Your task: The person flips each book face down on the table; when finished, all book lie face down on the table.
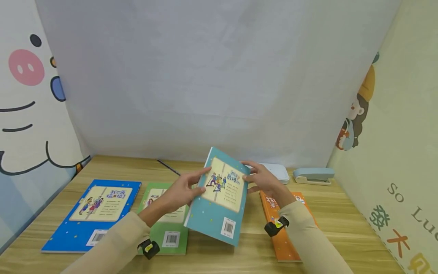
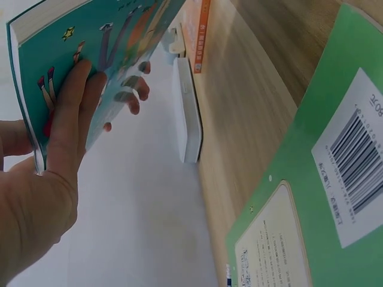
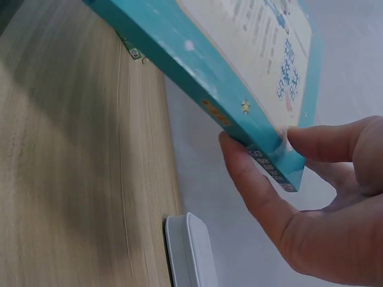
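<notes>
A teal paperback book (image 1: 215,209) is held up, tilted, above the middle of the table, back cover with its barcode toward the head camera. My left hand (image 1: 183,190) grips its left edge, thumb on the back cover; in the left wrist view the fingers (image 2: 67,119) lie against the illustrated front cover. At the upper right, my right hand (image 1: 265,179) pinches the book's spine corner between thumb (image 3: 335,142) and fingers. Under my left forearm lies a green book (image 1: 179,243), partly covered. An orange book (image 1: 285,245) lies below my right forearm.
A blue book (image 1: 65,234) lies on the left of the wooden table (image 1: 345,232). At the back are a dark pen or pencil (image 1: 167,166), a white flat case (image 1: 278,172) and a light blue stapler (image 1: 313,176). A grey cloth (image 1: 205,76) hangs behind.
</notes>
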The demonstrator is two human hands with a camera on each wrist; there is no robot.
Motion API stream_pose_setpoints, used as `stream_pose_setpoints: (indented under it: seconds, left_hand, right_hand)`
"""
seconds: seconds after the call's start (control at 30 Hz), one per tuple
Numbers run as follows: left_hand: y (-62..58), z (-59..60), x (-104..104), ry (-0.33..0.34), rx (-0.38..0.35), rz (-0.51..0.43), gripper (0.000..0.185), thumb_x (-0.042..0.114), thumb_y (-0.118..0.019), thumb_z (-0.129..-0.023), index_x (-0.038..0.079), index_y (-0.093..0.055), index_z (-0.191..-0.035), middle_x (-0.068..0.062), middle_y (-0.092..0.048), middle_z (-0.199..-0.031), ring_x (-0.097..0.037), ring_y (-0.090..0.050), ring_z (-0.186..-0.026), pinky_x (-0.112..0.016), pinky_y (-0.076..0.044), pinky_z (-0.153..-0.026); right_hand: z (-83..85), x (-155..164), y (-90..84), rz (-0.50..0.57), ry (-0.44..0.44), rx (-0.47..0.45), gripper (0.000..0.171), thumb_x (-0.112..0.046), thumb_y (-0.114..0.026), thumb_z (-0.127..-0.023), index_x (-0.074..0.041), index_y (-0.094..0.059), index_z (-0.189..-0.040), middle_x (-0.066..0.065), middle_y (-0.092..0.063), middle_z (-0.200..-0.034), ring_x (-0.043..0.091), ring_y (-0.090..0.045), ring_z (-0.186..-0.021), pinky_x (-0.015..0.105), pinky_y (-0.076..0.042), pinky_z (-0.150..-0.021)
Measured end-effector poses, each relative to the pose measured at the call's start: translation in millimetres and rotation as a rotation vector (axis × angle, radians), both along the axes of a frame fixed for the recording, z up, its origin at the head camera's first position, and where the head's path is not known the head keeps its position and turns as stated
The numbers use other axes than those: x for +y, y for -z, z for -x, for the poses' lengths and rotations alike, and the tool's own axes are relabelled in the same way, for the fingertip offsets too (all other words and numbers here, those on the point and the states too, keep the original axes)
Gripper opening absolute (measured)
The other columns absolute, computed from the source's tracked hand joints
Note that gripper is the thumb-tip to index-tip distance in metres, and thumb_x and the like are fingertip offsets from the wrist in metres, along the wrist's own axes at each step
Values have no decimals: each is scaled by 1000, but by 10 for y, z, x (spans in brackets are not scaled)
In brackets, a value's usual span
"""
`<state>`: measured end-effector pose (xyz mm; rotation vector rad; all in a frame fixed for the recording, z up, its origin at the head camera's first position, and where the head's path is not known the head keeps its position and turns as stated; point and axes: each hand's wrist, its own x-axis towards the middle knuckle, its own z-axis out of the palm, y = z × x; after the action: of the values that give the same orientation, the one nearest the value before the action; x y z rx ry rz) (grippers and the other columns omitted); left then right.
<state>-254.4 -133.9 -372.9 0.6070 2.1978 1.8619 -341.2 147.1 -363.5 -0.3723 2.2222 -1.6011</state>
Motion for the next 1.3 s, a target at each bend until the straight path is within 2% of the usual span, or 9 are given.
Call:
stream_pose_setpoints:
  seconds: [0.17,0.3,0.63,0.73,0.83,0.93,1.0,1.17,1.3]
  left_hand:
    - [29,28,-27,-61,9,-37,64,-2,-47,-102,18,-26,-159,-27,-37,-156,-25,-74,-86,-42,-63,-65]
    - [45,35,-34,-97,-1,-68,65,-3,-48,-102,19,-27,-159,-27,-41,-154,-22,-73,-81,-36,-61,-60]
    - [41,8,-40,-169,46,-37,65,1,-53,-101,22,-30,-158,-23,-29,-162,-11,-61,-68,-25,-52,-51]
    - [53,7,-40,-177,38,-26,65,1,-53,-101,22,-31,-158,-21,-27,-163,-13,-64,-74,-25,-52,-52]
    - [69,5,-49,-167,24,-18,65,2,-53,-101,22,-29,-158,-22,-23,-164,-27,-70,-94,-29,-56,-57]
    - [80,6,-58,-159,2,-21,65,3,-53,-101,23,-29,-159,-19,-20,-166,-42,-59,-124,-34,-60,-62]
    - [83,8,-57,-152,-10,-22,65,4,-54,-101,23,-29,-159,-18,-18,-166,-46,-49,-133,-36,-60,-63]
    - [95,-10,-32,-146,-38,-13,67,2,-57,-99,20,-30,-158,-23,-21,-164,-45,-61,-117,-36,-61,-60]
    - [161,-15,-9,-142,-54,3,69,1,-61,-97,15,-31,-157,-30,-25,-160,-29,-70,-98,-32,-57,-53]
  right_hand:
    - [-12,44,47,97,12,8,69,0,-54,-100,-21,-24,-159,29,-44,-139,27,-64,-105,43,-60,-88]
    - [-66,72,108,184,-22,-20,78,-2,-56,-100,-29,-16,-161,29,-38,-147,29,-62,-110,46,-60,-86]
    - [-236,56,245,266,-142,-47,90,2,-65,-93,-30,-15,-161,29,-33,-151,24,-68,-100,49,-60,-85]
    - [-266,38,272,275,-170,-34,91,3,-65,-92,-26,-14,-161,28,-30,-154,23,-68,-98,48,-60,-84]
    - [-285,27,292,270,-176,-17,91,6,-64,-91,-22,-13,-162,30,-31,-152,23,-69,-95,47,-61,-80]
    - [-296,29,303,259,-163,-9,91,6,-64,-91,-21,-13,-162,31,-33,-149,23,-69,-94,46,-62,-78]
    - [-305,32,305,246,-152,-6,91,6,-64,-91,-21,-14,-162,30,-33,-149,24,-69,-94,45,-62,-77]
    - [-338,62,315,175,-118,4,90,4,-65,-91,-23,-15,-161,29,-38,-142,25,-69,-94,42,-62,-75]
    - [-375,111,341,103,-90,3,87,2,-66,-92,-22,-19,-161,27,-44,-132,26,-69,-92,42,-62,-75]
